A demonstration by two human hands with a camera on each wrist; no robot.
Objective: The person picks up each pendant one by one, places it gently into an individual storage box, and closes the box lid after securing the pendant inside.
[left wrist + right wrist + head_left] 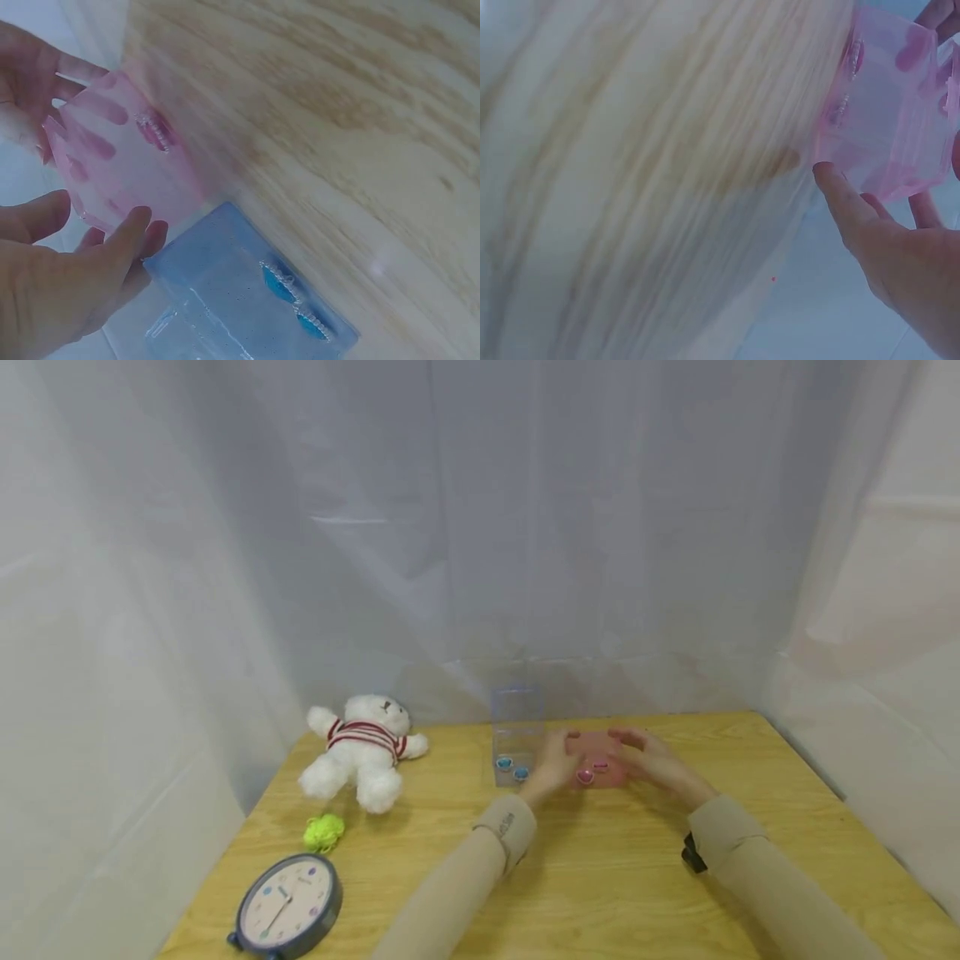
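A pink translucent plastic box with pink gem-like decorations on its front stands near the back of the wooden table. My left hand grips its left side, and my right hand holds the right side. In the left wrist view, finger shapes show through the pink walls. The right wrist view has the right index fingertip at the box's lower edge, with other fingers partly hidden behind it. Close to the left hand is a blue translucent box with blue gems edged in white beads.
To the left lies a white teddy bear in a striped sweater. A bright yellow-green tangle of yarn sits below it, and a round dark-blue clock rests at the front left. Pale sheeting hangs behind and beside the table.
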